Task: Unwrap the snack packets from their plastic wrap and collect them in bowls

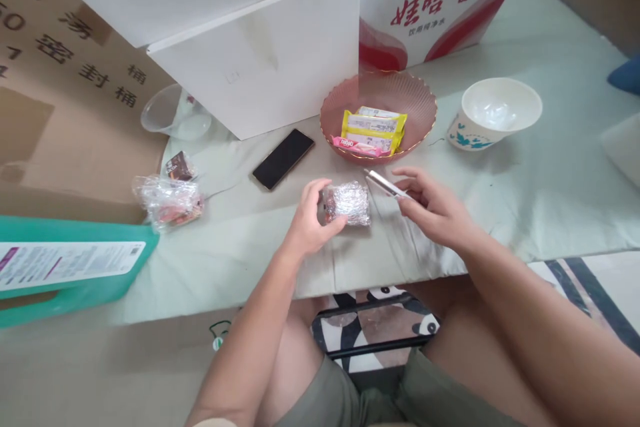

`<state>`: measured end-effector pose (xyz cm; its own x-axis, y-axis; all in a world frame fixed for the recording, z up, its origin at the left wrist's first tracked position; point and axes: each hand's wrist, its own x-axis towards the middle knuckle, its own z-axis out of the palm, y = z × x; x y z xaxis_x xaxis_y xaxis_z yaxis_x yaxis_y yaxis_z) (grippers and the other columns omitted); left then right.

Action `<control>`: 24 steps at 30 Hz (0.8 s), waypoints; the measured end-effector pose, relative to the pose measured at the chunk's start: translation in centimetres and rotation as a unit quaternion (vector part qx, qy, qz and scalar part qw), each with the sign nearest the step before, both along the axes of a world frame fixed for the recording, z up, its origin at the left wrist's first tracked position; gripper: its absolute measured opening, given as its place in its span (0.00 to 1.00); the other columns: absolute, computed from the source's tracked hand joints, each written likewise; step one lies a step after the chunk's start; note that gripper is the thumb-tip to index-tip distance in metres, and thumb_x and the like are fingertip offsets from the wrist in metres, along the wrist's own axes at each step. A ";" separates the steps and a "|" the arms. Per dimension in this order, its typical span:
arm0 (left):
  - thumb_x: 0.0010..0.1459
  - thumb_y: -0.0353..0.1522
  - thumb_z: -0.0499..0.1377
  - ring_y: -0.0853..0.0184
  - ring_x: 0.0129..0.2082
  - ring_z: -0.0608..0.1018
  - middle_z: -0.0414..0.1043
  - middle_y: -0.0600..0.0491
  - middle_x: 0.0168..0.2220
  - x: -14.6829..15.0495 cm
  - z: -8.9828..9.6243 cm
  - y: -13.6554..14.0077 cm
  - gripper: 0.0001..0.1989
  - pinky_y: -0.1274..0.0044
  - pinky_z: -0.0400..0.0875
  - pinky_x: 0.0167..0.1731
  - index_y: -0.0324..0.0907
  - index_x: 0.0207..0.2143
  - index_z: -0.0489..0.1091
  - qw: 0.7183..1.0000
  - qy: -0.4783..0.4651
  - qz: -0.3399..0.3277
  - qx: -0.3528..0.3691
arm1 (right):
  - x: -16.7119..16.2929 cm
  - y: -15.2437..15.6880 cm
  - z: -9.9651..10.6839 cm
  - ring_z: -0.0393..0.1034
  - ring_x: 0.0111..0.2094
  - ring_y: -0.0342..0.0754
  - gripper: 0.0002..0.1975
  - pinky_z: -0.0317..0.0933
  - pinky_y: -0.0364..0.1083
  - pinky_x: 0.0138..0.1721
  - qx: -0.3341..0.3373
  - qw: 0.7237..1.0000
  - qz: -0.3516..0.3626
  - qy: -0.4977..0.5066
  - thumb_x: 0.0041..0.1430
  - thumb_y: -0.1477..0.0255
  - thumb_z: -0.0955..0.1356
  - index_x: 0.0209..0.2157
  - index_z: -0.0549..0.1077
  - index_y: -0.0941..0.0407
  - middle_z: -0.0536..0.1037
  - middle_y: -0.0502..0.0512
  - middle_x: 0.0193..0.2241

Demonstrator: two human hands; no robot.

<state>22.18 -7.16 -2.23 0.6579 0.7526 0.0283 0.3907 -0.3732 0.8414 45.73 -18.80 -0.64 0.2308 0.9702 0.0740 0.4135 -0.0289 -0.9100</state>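
A small block-shaped parcel (351,203) in shiny clear plastic wrap lies on the cloth-covered table. My left hand (311,220) grips its left side, fingers behind and thumb in front. Just right of it, my right hand (435,207) holds a slim white pen-like tool (385,183) between thumb and fingers. The tool's narrow dark tip points up and left, apart from the parcel; whether it is a pen or a cutter I cannot tell. Behind both hands stands a pink ribbed bowl (333,103) with several yellow and pink snack packets (373,130) inside.
A black phone (283,159) lies left of the bowl. To the right stands a white paper tub (473,130). Crumpled plastic wrap (173,200) and a clear plastic bowl (175,117) sit at left. White boxes (270,60) and a red-and-white carton (425,20) line the back.
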 end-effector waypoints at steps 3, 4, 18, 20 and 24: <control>0.51 0.37 0.66 0.52 0.63 0.70 0.64 0.40 0.63 0.8 -0.8 -0.8 0.35 0.60 0.66 0.63 0.43 0.60 0.59 0.998 -0.002 0.047 -0.036 | -0.3 -0.3 0.0 0.64 0.23 0.43 0.18 0.60 0.45 0.24 -0.052 0.986 0.052 0.148 0.62 0.66 0.67 0.52 0.65 0.51 0.77 0.51 0.33; 0.51 0.37 0.67 0.52 0.63 0.70 0.64 0.40 0.63 1.1 -1.0 -0.9 0.38 0.60 0.66 0.63 0.44 0.62 0.57 0.997 -0.009 0.050 -0.057 | -0.5 -0.2 0.1 0.65 0.23 0.43 0.15 0.60 0.44 0.24 -0.052 0.979 0.057 0.190 0.62 0.66 0.68 0.49 0.65 0.51 0.76 0.49 0.32; 0.58 0.46 0.63 0.51 0.72 0.57 0.53 0.39 0.71 -0.5 -1.8 0.1 0.39 0.58 0.57 0.69 0.45 0.66 0.54 0.995 -0.071 0.038 -0.064 | -2.4 0.8 2.6 0.73 0.29 0.43 0.19 0.69 0.45 0.33 0.027 0.828 0.008 0.560 0.44 0.72 0.76 0.38 0.72 0.45 0.75 0.42 0.28; 0.58 0.46 0.63 0.51 0.71 0.59 0.55 0.39 0.70 -0.6 -2.1 0.2 0.38 0.58 0.58 0.68 0.45 0.65 0.55 0.995 -0.065 0.043 -0.068 | -2.9 1.3 2.0 0.68 0.25 0.42 0.15 0.65 0.43 0.29 0.060 0.838 -0.015 0.542 0.47 0.62 0.76 0.33 0.70 0.48 0.70 0.43 0.23; 0.57 0.47 0.64 0.50 0.70 0.62 0.59 0.38 0.68 -0.3 -2.1 0.2 0.38 0.57 0.59 0.68 0.43 0.65 0.57 0.996 -0.051 0.038 -0.059 | -3.7 2.2 0.8 0.59 0.18 0.41 0.13 0.54 0.42 0.21 0.051 0.908 -0.063 0.411 0.58 0.57 0.69 0.31 0.69 0.52 0.65 0.43 0.17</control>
